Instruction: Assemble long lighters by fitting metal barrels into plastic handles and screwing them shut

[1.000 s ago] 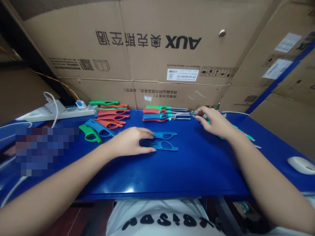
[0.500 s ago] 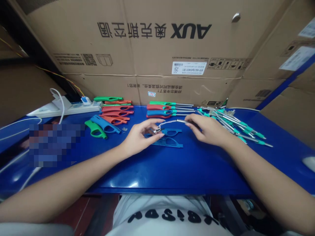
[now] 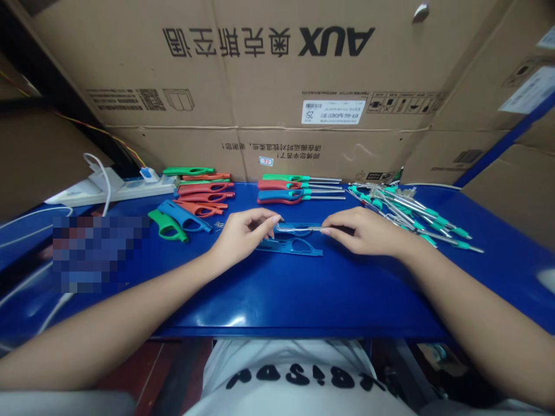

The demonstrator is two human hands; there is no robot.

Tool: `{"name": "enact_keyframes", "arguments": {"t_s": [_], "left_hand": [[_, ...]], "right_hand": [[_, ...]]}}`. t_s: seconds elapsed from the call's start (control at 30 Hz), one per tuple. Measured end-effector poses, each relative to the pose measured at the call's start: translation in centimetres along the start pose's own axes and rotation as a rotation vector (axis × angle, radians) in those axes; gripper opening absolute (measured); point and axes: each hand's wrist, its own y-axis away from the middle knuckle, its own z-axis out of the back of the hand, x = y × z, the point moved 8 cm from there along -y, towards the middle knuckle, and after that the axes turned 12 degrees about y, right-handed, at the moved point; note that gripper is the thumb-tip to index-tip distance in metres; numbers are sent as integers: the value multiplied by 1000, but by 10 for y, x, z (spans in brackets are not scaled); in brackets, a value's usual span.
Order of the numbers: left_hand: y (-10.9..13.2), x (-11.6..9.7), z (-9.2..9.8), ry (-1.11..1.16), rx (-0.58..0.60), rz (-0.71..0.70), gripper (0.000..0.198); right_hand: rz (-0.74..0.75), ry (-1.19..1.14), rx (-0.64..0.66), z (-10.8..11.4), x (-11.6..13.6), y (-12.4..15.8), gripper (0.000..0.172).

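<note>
My left hand [image 3: 251, 231] is closed, pinching the left end of a wired lighter rod over the blue handle shells. Thin white wires [image 3: 299, 229] run from its fingertips to my right hand [image 3: 359, 231]. That hand is closed too, gripping the rod where the wires meet it; most of the rod is hidden behind the fingers. Directly below the wires lies one blue lighter handle shell [image 3: 292, 233], partly covered by my left fingers. A second blue handle shell [image 3: 299, 247] lies in front of it on the blue table [image 3: 269, 294].
Green, red, orange and blue handle shells [image 3: 206, 199] lie at left, near small metal pins [image 3: 219, 225]. Assembled lighters [image 3: 281, 186] are stacked at the back. Loose metal rods with teal ends [image 3: 416, 216] form a pile at right. A power strip [image 3: 130, 190] and cardboard [image 3: 260, 104] stand behind.
My left hand has lowered the wired end toward the upper blue shell, and its fingers have closed up. My right hand has come down slightly; the wires now lie straighter and lower.
</note>
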Motion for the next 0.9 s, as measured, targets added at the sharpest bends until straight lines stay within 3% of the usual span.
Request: {"name": "enact_keyframes", "arguments": {"t_s": [0.13,0.33,0.57,0.73,0.9], "left_hand": [[-1,9,-10,-48,137,69,42],[3,8,-18,58,161,135,45],[2,13,-16,210,111,230,41],[1,10,-13,281,60,208,40],[1,7,-12,296,38,179,40]], "right_hand": [[-2,-95,42,-2,-3,0,33],[-33,-184,63,-5,-11,1,27],[-23,-153,12,-1,-7,1,22],[22,-149,62,-4,2,1,33],[49,-127,95,-7,8,2,32]]}}
